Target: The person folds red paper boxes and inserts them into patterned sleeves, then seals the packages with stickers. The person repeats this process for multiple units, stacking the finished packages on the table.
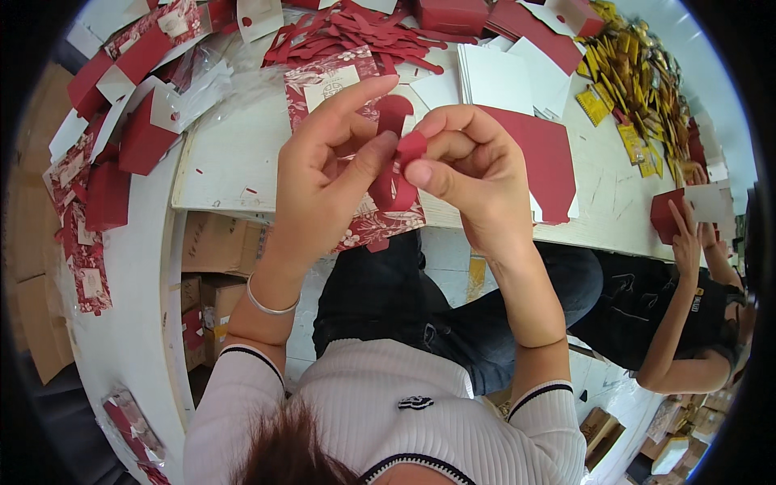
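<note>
Between my two hands, above the near edge of the table, is a red paper strip (394, 194) with rounded ends, bent into a curve. My left hand (327, 166) grips it between thumb and fingers, its index finger stretched upward. With thumb and fingertips pinched, my right hand (477, 162) holds the other end of the strip, folded over. Below both hands lies a red floral-patterned card piece (386, 224) with a pale label panel; it reaches over the table edge, and my hands hide its middle.
A heap of red paper strips (347, 36) lies at the back. White and red flat cards (537, 153) are stacked on the right, beyond them a pile of yellow packets (634, 81). Red boxes (149, 129) crowd the left. At far right a co-worker's hand (687, 242) holds a red box.
</note>
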A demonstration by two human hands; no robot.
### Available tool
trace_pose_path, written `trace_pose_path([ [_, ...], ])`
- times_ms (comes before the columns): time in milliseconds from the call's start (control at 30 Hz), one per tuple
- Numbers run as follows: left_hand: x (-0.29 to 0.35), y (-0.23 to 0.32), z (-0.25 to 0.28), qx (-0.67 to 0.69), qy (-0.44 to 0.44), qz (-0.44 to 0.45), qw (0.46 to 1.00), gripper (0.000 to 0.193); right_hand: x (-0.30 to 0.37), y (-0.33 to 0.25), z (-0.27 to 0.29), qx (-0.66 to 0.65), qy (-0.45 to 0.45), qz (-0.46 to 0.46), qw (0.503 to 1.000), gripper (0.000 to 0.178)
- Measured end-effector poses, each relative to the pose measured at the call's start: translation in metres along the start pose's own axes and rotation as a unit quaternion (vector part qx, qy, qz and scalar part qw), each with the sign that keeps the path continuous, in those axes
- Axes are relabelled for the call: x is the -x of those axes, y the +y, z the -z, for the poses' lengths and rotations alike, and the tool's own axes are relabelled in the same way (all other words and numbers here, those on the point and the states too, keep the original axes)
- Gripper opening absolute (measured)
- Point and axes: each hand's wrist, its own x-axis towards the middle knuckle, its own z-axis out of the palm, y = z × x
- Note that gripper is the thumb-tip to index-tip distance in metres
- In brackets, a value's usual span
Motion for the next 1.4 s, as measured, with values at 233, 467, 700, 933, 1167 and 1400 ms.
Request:
trace_pose_path([
  [233,0.007,0.002,-0.001,-0.179,-0.019,-0.149,0.972,0.02,-0.003,0.007,-0.002,0.173,0.023,0.145,0.974,0.035],
  [467,0.007,0.0,-0.006,-0.146,-0.011,-0.107,0.983,0.012,-0.002,0.012,-0.002,0.338,0.057,0.226,0.912,0.034],
  [700,0.013,-0.001,-0.003,-0.088,-0.029,-0.039,0.995,0.007,-0.003,0.007,-0.003,0.437,0.035,0.251,0.863,0.033],
  [933,0.015,-0.001,-0.002,-0.08,-0.032,-0.014,0.996,0.01,-0.004,0.012,-0.005,0.449,0.023,0.295,0.843,0.03],
  [1167,0.013,0.001,0.008,-0.196,0.017,-0.185,0.963,0.008,-0.003,0.012,-0.003,0.305,-0.035,0.184,0.934,0.02],
  [1400,0.028,-0.004,0.01,-0.135,0.062,-0.127,0.981,0.015,0.007,0.019,-0.016,0.246,-0.008,0.14,0.959,0.014],
])
